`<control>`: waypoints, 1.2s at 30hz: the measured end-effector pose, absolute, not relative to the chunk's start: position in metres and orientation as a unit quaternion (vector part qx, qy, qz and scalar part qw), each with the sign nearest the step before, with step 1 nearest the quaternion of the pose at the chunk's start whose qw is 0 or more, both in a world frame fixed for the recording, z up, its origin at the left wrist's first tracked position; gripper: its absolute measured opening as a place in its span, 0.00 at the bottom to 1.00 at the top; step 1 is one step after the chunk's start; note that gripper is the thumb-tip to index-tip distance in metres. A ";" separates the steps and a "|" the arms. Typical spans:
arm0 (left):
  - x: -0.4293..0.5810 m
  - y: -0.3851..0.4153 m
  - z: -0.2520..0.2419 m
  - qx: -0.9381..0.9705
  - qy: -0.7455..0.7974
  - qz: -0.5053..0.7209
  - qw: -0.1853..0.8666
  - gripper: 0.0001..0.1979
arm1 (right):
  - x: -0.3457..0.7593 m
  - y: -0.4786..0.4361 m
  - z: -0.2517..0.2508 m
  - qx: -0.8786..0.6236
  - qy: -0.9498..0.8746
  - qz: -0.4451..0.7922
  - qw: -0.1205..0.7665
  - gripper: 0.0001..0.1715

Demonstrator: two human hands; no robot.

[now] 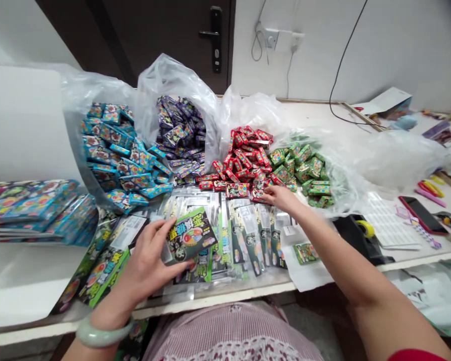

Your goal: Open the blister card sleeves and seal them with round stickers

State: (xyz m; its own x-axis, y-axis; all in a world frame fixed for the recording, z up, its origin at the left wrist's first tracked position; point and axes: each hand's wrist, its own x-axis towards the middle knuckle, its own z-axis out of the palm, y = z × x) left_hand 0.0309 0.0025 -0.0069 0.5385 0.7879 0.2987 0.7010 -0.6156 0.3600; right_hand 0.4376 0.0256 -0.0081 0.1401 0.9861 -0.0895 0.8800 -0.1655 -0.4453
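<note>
Left hand (146, 265) grip on green packet (190, 235), right hand (280, 196) at red boxes (244, 155)

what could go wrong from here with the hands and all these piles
The right hand reaches the red boxes, which lie loose against the green boxes; a nudge could mix the colours.
The left hand holds the printed packet by one end; it might slip from the fingers.
The flat packets lie close to the table edge and could slide off.
</note>
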 end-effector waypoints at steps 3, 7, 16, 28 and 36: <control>0.037 0.000 -0.007 0.878 0.416 0.215 0.096 0.44 | 0.443 0.033 -0.024 -0.749 -0.623 0.181 0.134 0.24; 0.037 0.000 -0.007 0.875 0.424 0.213 0.096 0.44 | 0.446 0.032 -0.030 -0.748 -0.611 0.202 0.162 0.18; 0.030 0.001 -0.005 0.861 0.443 0.222 0.114 0.44 | 0.412 0.000 0.000 -0.590 -0.692 0.290 0.297 0.13; 0.020 -0.004 -0.003 0.858 0.453 0.220 0.102 0.45 | 0.361 -0.045 -0.028 -0.629 -0.734 0.138 0.217 0.34; 0.023 -0.005 0.004 0.878 0.420 0.182 0.138 0.46 | 0.334 -0.041 0.014 -0.540 -0.766 0.121 0.327 0.40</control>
